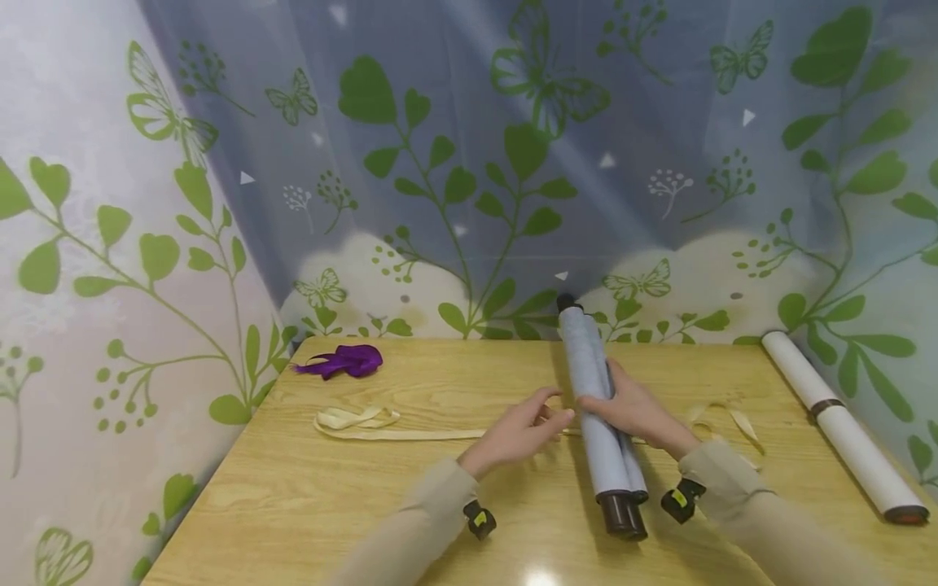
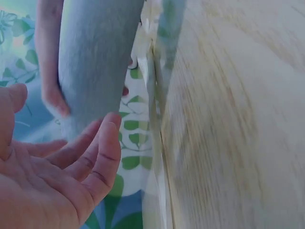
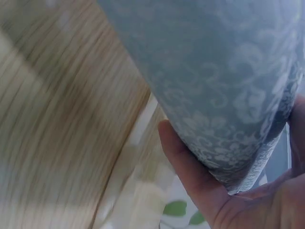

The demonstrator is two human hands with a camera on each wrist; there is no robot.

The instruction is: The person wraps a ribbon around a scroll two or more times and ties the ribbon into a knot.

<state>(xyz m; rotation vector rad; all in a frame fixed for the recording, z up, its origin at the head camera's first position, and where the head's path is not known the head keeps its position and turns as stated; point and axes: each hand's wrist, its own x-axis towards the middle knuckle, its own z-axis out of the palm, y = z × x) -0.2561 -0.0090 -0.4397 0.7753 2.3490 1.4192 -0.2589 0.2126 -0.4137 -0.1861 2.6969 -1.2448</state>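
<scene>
A rolled hanging scroll [image 1: 592, 391], pale blue-grey with dark brown rod ends, is held above the table by my right hand [image 1: 639, 407]. The right thumb lies across its near face, and other fingers are behind it. In the right wrist view the scroll [image 3: 214, 90] shows a white floral pattern. My left hand [image 1: 520, 431] is just left of the scroll, its fingers loosely bent and holding nothing; in the left wrist view its fingertips [image 2: 112, 121] are close to the scroll, and I cannot tell if they touch. A cream ribbon [image 1: 410, 435] runs across the table beneath the scroll.
A purple ribbon [image 1: 352, 360] lies bunched at the table's back left. Along the right edge lies another rolled scroll [image 1: 843, 431], white with a brown band round its middle. A leaf-patterned curtain [image 1: 454, 228] hangs behind the wooden table [image 1: 293, 505].
</scene>
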